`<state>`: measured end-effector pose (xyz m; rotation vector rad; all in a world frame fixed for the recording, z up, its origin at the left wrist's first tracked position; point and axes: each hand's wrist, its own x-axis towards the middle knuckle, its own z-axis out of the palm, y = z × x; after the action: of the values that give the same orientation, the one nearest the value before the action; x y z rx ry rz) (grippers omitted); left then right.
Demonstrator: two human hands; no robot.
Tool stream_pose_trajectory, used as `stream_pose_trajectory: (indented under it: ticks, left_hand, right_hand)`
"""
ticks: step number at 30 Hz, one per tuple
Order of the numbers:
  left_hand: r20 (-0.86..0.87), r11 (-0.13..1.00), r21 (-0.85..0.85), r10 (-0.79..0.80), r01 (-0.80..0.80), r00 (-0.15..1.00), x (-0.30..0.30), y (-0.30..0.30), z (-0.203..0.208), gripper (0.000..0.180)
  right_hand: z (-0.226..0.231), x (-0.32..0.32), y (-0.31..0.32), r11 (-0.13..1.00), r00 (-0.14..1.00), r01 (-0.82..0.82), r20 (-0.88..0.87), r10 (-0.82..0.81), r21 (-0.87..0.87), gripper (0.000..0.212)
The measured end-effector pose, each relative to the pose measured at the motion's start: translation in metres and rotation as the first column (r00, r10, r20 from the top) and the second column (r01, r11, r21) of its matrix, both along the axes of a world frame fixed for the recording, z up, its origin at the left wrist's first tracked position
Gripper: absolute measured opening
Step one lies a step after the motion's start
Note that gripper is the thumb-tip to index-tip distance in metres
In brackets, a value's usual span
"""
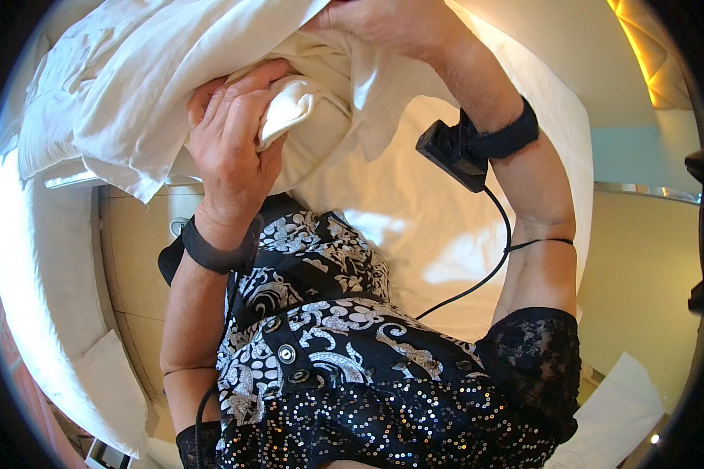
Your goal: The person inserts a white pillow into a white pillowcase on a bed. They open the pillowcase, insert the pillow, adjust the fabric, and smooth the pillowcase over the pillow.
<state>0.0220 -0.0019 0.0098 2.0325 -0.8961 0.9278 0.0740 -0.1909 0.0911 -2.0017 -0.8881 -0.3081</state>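
Watching remotely, I judge the handling only partway: the white linen (pixel 125 94) is lifted and gathered, while smoothing its folds seems left to do. It hangs toward the far left of the sheeted bed (pixel 403 187), soft, creased and bunched, one edge drooping. The grip of my left hand (pixel 238 129) clasps a thick fold; my right hand (pixel 391 23) meets the linen, fingertips hidden, so I can't tell its grip.
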Motion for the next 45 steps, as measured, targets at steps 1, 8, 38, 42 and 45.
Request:
stream_pose_trajectory:
  ticks: [1,8,38,42,45]
  left_hand:
    - [-0.009,1.0,-0.002,-0.003,0.003,1.0,0.0,-0.001,0.0,0.018]
    - [-0.042,1.0,-0.017,0.017,-0.018,0.999,-0.001,-0.001,0.0,0.019]
    - [-0.073,1.0,-0.016,0.019,-0.02,0.997,0.016,0.007,-0.003,0.02]
    - [-0.076,0.999,-0.01,0.04,-0.041,0.996,0.02,0.008,-0.005,0.022]
    - [-0.085,1.0,0.013,0.008,-0.007,0.996,0.022,0.01,-0.007,0.019]
  right_hand:
    - [-0.008,-0.002,-0.003,0.991,0.966,0.111,0.241,-0.09,-0.075,0.038]
    - [-0.011,-0.06,-0.011,0.691,0.883,0.462,0.217,-0.416,-0.556,0.027]
    - [-0.051,-0.034,-0.006,0.847,0.847,0.531,0.021,-0.531,0.011,0.014]
    - [-0.047,-0.029,-0.01,0.847,0.849,0.528,0.026,-0.528,-0.052,0.011]
    - [-0.046,-0.029,-0.011,0.804,0.819,0.573,0.154,-0.553,-0.16,0.011]
